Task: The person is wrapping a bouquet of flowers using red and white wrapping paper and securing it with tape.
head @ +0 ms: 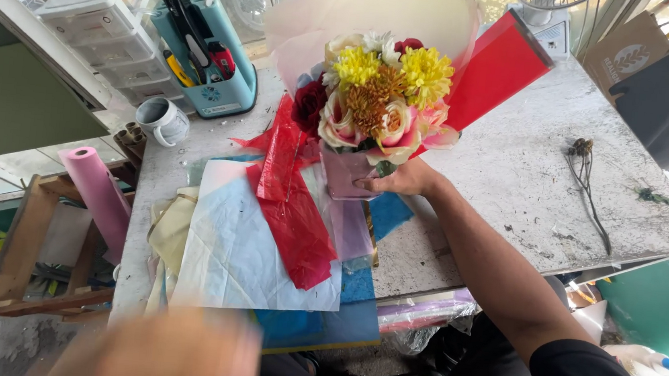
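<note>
You were midway through wrapping: your right hand (404,179) had its grip closed on the base of the bouquet (378,103), holding it upright over the tabletop (513,171) with pale pink paper (366,9) behind and a red sheet (494,69) to one side. Your left hand (167,351) was a blur near the bottom edge; I could not tell its grip. Gathering the wrap likely called for a firm hold at the stems. The teal tool caddy (223,81) held scissors and cutters; the grey mug (161,119) looked empty.
</note>
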